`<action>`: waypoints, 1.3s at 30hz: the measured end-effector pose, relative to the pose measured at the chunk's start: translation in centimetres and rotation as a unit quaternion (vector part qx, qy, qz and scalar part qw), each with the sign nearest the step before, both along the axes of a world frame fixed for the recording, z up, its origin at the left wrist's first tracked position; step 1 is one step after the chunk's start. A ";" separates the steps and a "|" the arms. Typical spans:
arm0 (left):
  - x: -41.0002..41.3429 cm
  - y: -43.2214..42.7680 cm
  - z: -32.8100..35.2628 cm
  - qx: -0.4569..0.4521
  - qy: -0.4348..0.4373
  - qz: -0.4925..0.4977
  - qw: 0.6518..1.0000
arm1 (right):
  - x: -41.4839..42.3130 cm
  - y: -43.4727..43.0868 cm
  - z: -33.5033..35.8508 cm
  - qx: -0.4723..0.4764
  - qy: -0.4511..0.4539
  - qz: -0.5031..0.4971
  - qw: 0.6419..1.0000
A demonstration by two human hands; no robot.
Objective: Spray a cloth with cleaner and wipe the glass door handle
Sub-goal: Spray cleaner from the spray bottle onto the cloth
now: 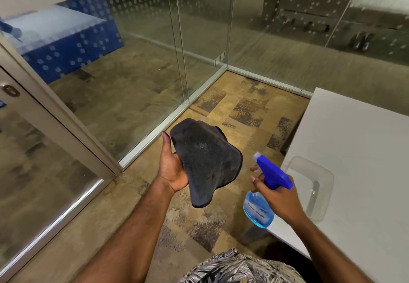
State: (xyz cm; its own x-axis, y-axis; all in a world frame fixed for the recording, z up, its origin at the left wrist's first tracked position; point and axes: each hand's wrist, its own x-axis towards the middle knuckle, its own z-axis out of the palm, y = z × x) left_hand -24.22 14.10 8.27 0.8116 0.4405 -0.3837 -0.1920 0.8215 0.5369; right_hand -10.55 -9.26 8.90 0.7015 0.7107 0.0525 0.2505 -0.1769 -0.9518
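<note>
At centre frame our left hand point(171, 170) lies palm up, its grip closed under a dark grey microfibre cloth point(204, 163) draped over the fingers. Just right of it, our right hand point(280, 196) has its grip wrapped round the neck of a blue spray bottle point(264, 191), nozzle toward the cloth. A clear plastic tray point(325, 178) sits on the white counter point(354, 141) at right. The glass door point(33, 161) fills the left edge.
</note>
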 end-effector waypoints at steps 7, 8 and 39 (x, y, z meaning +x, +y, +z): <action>0.4 -0.2 -0.3 -0.001 0.000 0.004 1.000 | 3.1 -1.2 2.3 0.027 -0.005 -0.020 0.999; 0.5 -0.3 -0.3 -0.001 -0.001 0.004 1.000 | 3.3 -1.1 2.2 0.018 -0.015 -0.023 0.999; 2.0 -1.0 0.5 0.011 0.032 0.004 0.999 | 12.2 -5.9 -1.0 0.034 -0.088 -0.117 0.989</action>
